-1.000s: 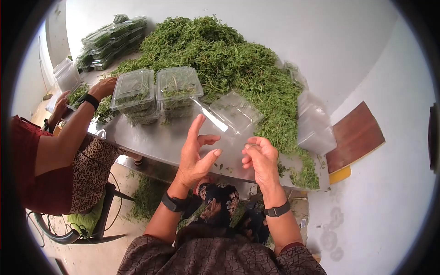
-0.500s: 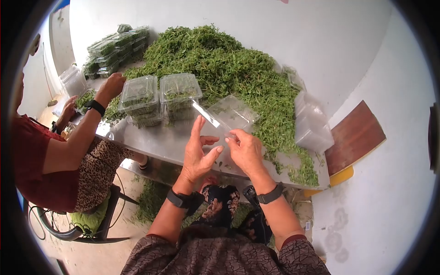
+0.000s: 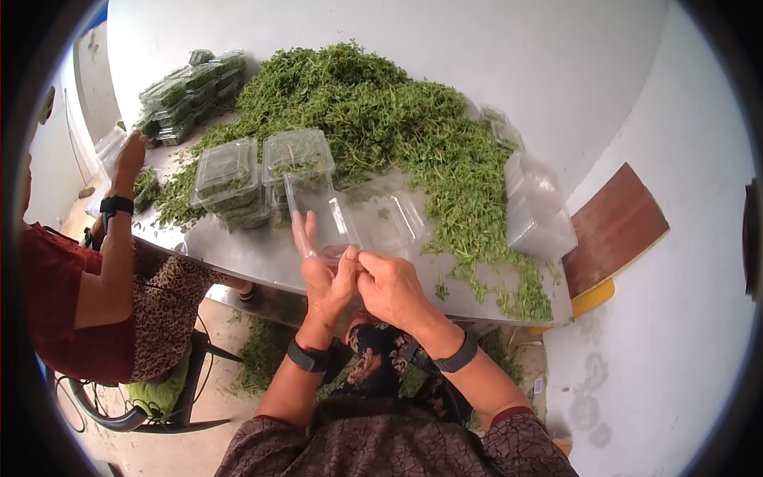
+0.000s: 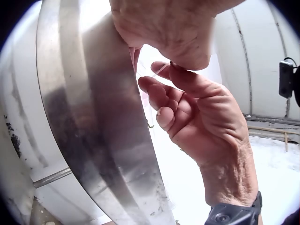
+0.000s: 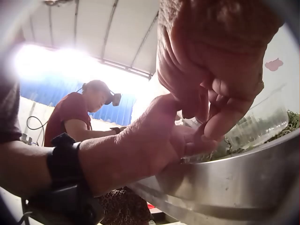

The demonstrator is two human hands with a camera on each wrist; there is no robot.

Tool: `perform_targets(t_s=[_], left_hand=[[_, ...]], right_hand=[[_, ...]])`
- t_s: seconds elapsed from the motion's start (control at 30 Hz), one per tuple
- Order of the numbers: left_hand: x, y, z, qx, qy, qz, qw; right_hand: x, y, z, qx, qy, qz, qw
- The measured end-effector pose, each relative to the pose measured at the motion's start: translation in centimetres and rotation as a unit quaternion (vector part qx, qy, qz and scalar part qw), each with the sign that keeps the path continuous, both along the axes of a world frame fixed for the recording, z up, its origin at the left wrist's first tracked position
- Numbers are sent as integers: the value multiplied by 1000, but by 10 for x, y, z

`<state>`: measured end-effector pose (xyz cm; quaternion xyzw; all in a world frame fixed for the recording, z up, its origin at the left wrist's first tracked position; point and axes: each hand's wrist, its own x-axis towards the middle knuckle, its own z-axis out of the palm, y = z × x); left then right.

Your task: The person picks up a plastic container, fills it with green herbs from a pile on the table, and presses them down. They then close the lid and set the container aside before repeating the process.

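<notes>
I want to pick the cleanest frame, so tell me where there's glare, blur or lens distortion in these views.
Head view: fisheye bends the steel table edge and darkens the corners, but the clear plastic clamshell box stays sharp. Left wrist view: blown-out white background, right hand in focus, left hand close and soft. Right wrist view: strong backlight glare at upper left, both hands near and blurred.

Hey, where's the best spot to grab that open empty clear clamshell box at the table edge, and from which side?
Take the open clamshell box by its thin near rim, coming from the table's front edge. It lies spread open there, with its lid raised and empty. Both the left hand and right hand already pinch that rim. The herb pile crowds the far side, so a front grip is probably easiest.
</notes>
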<state>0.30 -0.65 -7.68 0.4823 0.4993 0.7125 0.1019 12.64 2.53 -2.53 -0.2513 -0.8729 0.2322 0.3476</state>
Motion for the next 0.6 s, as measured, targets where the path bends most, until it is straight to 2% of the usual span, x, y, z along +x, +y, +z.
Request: perform_targets(t_s=[0.07, 0.13, 0.2, 0.27, 0.33, 0.37, 0.43, 0.47, 0.53, 0.6], left_hand=[[2, -1, 1, 6, -93, -1, 996], [8, -6, 13, 15, -131, -8, 991], [9, -7, 14, 28, -169, -12, 985], [9, -7, 8, 38, -77, 28, 996], [11, -8, 11, 41, -86, 28, 995], [11, -9, 13, 40, -93, 24, 995], [10, -11, 14, 40, -93, 22, 995], [9, -11, 13, 34, -91, 17, 995], [7, -11, 9, 30, -74, 18, 997], [7, -11, 8, 26, -56, 21, 998]], right_hand=[[9, -3, 16, 3, 6, 18, 1000], [20, 2, 29, 8, 10, 36, 999], [33, 18, 43, -35, 19, -4, 999], [43, 45, 52, -27, 31, -79, 996], [50, 73, 69, -37, 19, -136, 990], [53, 85, 75, -33, 18, -134, 990], [55, 109, 87, -17, -66, -241, 968], [55, 122, 91, -14, -67, -240, 968], [54, 148, 94, -15, -152, -255, 955], [50, 170, 96, -13, -179, -245, 953]])
